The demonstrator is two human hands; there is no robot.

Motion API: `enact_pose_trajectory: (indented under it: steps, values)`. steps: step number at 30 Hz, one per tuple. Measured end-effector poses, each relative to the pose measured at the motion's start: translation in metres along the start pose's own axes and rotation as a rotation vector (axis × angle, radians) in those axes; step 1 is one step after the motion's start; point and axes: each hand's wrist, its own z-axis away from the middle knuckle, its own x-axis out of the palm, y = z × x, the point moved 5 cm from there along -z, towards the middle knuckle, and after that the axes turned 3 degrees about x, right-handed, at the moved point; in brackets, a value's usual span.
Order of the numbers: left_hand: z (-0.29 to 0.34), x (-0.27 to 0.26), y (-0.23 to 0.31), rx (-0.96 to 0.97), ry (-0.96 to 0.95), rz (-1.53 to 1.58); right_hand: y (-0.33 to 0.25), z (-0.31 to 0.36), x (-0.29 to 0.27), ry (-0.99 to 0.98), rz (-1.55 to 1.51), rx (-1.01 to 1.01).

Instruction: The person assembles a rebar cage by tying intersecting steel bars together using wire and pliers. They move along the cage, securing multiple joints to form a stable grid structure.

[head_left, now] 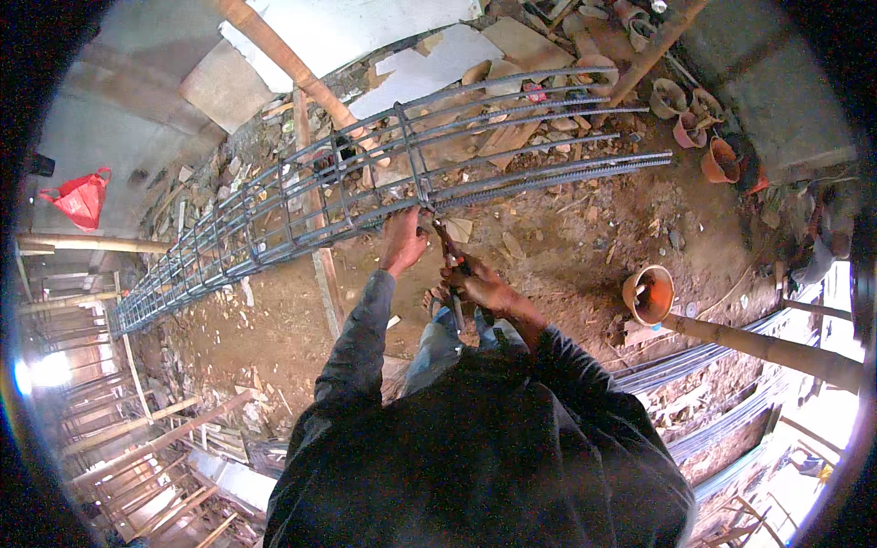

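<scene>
A long rebar cage (630, 163) of ribbed bars and square stirrups stretches across the view, its loose bar ends at the right. My left hand (402, 242) is closed at its near lower bar, close to the last stirrup (411, 151); a thin wire there is too small to make out. In my right hand (484, 287) is a dark metal tool that looks like pincers (446, 239). Its jaws reach up to the bar just right of my left hand, at the stirrup's corner. My right fingers are wrapped round the handles and partly hide them.
Bamboo poles (292, 64) and a wooden plank (326, 283) support or cross under the cage. An orange bucket (649, 294) stands at the right, more buckets (720, 161) by the wall. Rubble and boards (429, 68) lie behind; bundled bars (713, 352) lie at lower right.
</scene>
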Motion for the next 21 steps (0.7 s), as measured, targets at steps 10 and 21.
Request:
enact_pose_trajectory:
  steps: [10, 21]
  values:
    - [-0.001, -0.002, -0.002, -0.234, -0.354, 0.078, -0.007, -0.010, -0.013, -0.047, -0.005, -0.005]
    - [-0.007, -0.014, 0.000, -0.078, -0.184, -0.080, -0.039, 0.007, -0.008, -0.025, -0.119, -0.015]
